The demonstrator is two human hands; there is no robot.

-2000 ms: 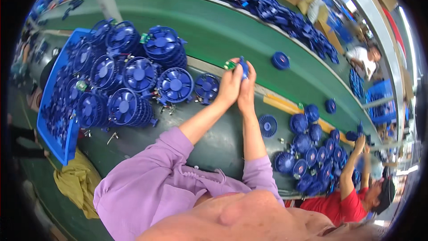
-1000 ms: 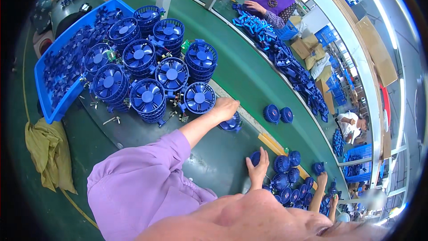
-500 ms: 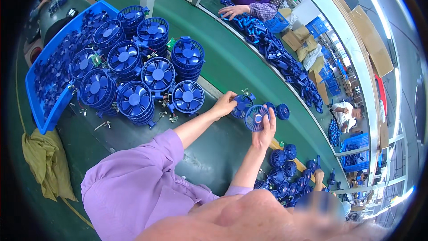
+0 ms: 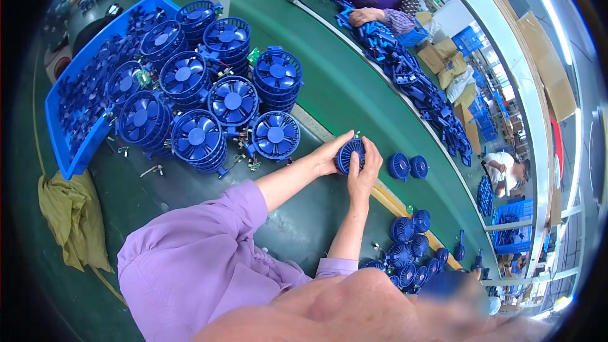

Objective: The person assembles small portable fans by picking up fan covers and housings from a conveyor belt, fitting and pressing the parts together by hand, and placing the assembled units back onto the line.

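a small round blue fan grille, likely light, stiff plastic best gripped by its rim, is clamped between the left hand and right hand above the green belt, beside stacked blue fans.

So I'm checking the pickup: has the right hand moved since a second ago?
Yes. The right hand has come up from the grille pile to meet the left hand on one round blue grille.

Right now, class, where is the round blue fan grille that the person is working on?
In the head view, the round blue fan grille sits centre-right, held between the left hand and right hand, right of the fan stacks.
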